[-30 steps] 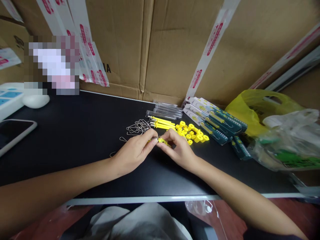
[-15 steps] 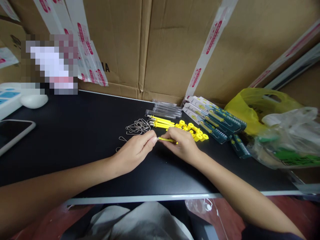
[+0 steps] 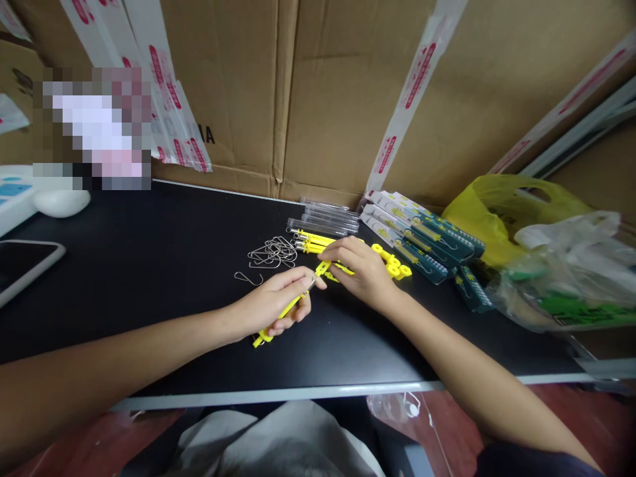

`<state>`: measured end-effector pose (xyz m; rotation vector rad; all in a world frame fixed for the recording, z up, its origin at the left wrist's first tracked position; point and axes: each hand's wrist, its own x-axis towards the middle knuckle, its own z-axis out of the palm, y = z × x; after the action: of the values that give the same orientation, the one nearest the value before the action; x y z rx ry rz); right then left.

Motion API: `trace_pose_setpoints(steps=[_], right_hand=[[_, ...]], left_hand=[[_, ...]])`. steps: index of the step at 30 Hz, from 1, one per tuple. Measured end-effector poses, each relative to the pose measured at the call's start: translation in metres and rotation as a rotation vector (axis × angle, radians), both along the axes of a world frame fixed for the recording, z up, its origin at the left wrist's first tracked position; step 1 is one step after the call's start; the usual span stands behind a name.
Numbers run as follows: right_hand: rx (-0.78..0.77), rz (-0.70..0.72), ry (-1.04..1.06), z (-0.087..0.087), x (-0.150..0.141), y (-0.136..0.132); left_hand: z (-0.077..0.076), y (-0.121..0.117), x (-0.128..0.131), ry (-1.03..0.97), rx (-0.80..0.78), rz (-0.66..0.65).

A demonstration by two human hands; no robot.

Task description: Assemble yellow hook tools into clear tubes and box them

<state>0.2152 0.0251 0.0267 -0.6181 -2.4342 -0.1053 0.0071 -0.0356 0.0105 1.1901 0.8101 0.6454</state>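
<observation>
My left hand (image 3: pixel 275 301) is closed around a slim yellow spring-scale rod (image 3: pixel 291 307). The rod slants from a wider piece below my palm up to a silvery metal part at my thumb. At its upper end my right hand (image 3: pixel 360 268) pinches a flat yellow piece (image 3: pixel 323 267); whether this is joined to the rod is hard to see. Behind my fingers lie more yellow rods with metal ends (image 3: pixel 313 242). Loose yellow plastic caps (image 3: pixel 393 265) are partly hidden by my right hand. Bent wire hooks (image 3: pixel 272 252) form a pile beyond my left hand, with a single hook (image 3: pixel 248 278) nearer.
Clear plastic tubes (image 3: pixel 330 218) lie at the back of the black table (image 3: pixel 199 265). Printed spring-scale boxes (image 3: pixel 422 235) are stacked at the right, beside plastic bags (image 3: pixel 556 278). A phone (image 3: pixel 30 265) rests at far left. Large cardboard boxes (image 3: pixel 338 99) stand behind.
My left hand has turned, and the yellow rod now shows slanting out below it. My right fingers have lifted and spread somewhat, and the flat yellow piece shows between the hands.
</observation>
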Motion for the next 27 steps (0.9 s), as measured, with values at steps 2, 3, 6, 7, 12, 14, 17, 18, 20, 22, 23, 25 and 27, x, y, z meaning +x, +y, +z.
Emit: trace_pose_setpoints(steps=[2,3,6,7,12,14,17,18,20,22,23,25,27], right_hand=[[-0.059,-0.012,0.009,-0.002,0.003,0.005],[-0.08,-0.035,0.0,-0.003,0.004,0.008],[-0.111,-0.178,-0.057,0.001,0.01,0.02],[-0.12,-0.245,-0.077,0.003,0.012,0.026],[-0.173,-0.483,-0.272,0.018,0.01,0.059],[-0.131,-0.522,-0.463,0.022,0.004,0.069],[-0.08,-0.543,-0.623,0.024,-0.007,0.075],[-0.074,-0.545,-0.64,0.023,-0.01,0.075],[-0.065,-0.549,-0.664,0.023,-0.016,0.074],[-0.057,-0.552,-0.681,0.023,-0.02,0.072],[-0.054,-0.553,-0.682,0.023,-0.021,0.071],[-0.046,-0.56,-0.668,0.027,-0.02,0.07],[-0.024,-0.58,-0.631,0.034,-0.015,0.07]], left_hand=[[0.0,0.001,0.0,-0.039,-0.038,0.024],[0.0,0.001,0.0,-0.056,-0.055,0.034],[0.001,0.0,0.0,-0.089,-0.081,0.05],[0.002,0.0,0.0,-0.095,-0.082,0.048],[0.002,0.0,-0.001,-0.116,-0.074,0.049],[0.003,0.0,0.0,-0.119,-0.075,0.051],[0.003,0.001,0.001,-0.124,-0.069,0.049],[0.003,0.001,0.002,-0.127,-0.064,0.05],[0.003,0.002,0.002,-0.13,-0.056,0.055],[0.003,0.002,0.002,-0.126,-0.053,0.064],[0.004,0.002,0.002,-0.123,-0.053,0.067],[0.004,0.002,0.002,-0.123,-0.054,0.069],[0.003,0.001,0.001,-0.132,-0.051,0.067]])
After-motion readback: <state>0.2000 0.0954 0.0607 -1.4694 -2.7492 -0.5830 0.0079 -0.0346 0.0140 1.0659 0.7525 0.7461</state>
